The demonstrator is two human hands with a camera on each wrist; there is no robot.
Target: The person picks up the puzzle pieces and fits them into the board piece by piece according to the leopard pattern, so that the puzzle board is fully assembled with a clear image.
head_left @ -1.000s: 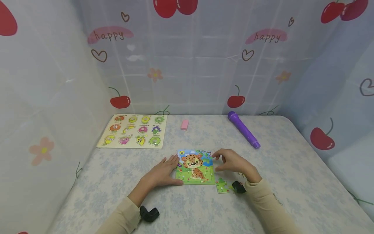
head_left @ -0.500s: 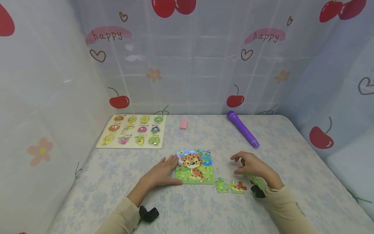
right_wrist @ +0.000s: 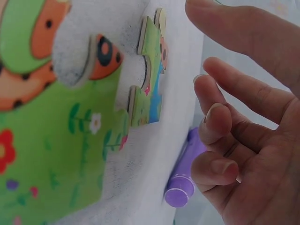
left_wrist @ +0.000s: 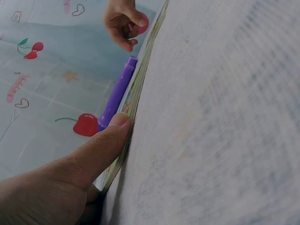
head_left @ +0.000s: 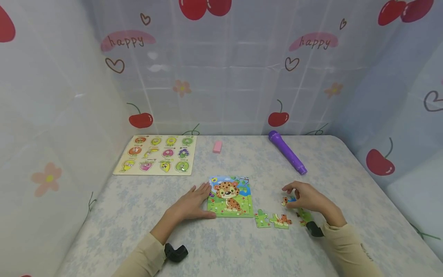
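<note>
My left hand [head_left: 192, 204] rests with spread fingers at the left side of a square jigsaw puzzle board [head_left: 230, 197] showing a cartoon leopard cub. In the left wrist view, the left thumb [left_wrist: 105, 143] lies along the board's edge. Over a blue, green and orange jigsaw piece [right_wrist: 151, 75] hovers my right hand [head_left: 308, 198], thumb and fingers apart and nothing between them. Nearer the right wrist camera lies a green jigsaw piece [right_wrist: 61, 150] with orange spotted parts. Between board and right hand are a green flowered piece [head_left: 262, 219] and a piece with spotted paws [head_left: 281, 221].
A fruit puzzle board [head_left: 155, 156] lies at the back left. Near the back edge sits a small pink block [head_left: 217, 147]. A purple toy microphone [head_left: 288, 153] is behind my right hand. Printed curtains [head_left: 221, 77] enclose the table [head_left: 221, 250].
My right hand has moved right, away from the leopard board's right edge to over the loose pieces, uncovering the one with spotted paws. My left hand stays at the board.
</note>
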